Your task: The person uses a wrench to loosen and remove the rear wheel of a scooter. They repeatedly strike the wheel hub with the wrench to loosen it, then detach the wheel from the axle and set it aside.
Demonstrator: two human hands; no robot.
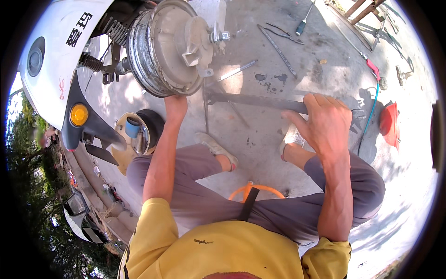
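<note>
A bare metal wheel hub (172, 51) with a round cover and an axle nut stands at the upper left, mounted on a white scooter (60, 51). My left hand (175, 106) reaches up to the underside of its rim; the fingers are hidden behind the rim. My right hand (327, 118) is closed around the right end of a long dark flat bar (260, 101), the thumb stretched out to the left. From my right hand the bar runs leftward, ending near the hub, where a thin crosswise rod (206, 111) shows. Whether the two are joined I cannot tell.
Pliers (285, 35), a screwdriver (303, 24), a tyre lever (278, 51) and wrenches (357, 121) lie on the concrete. A teal hose (373, 109) and a red bowl (390, 124) are at right. A tub (151, 128) stands below the scooter; an orange stool (265, 189) is under me.
</note>
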